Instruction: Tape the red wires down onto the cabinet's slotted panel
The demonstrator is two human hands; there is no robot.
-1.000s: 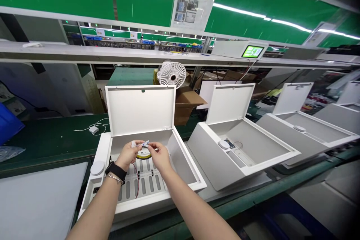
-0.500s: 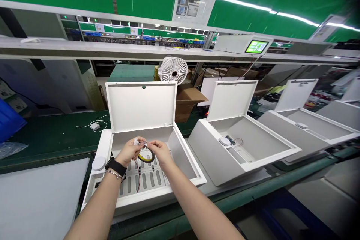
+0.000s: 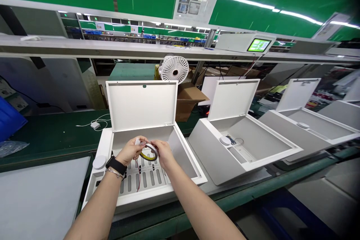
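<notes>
So I've tilted the yellow tape roll [image 3: 149, 158] up, more ring showing, a touch nearer the box's [image 3: 192, 154] right edge; blue-and-white bit's out of sight now.

The nearest white case [image 3: 182, 153] looks smooth, matt

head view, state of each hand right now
Left hand: closed, holding a small white piece.
Right hand: closed on the black-and-yellow ring.

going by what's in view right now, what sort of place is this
Probably a factory assembly line: similar white boxes with raised lids stand in a row along a green bench, and a printed sheet is posted above.
</notes>
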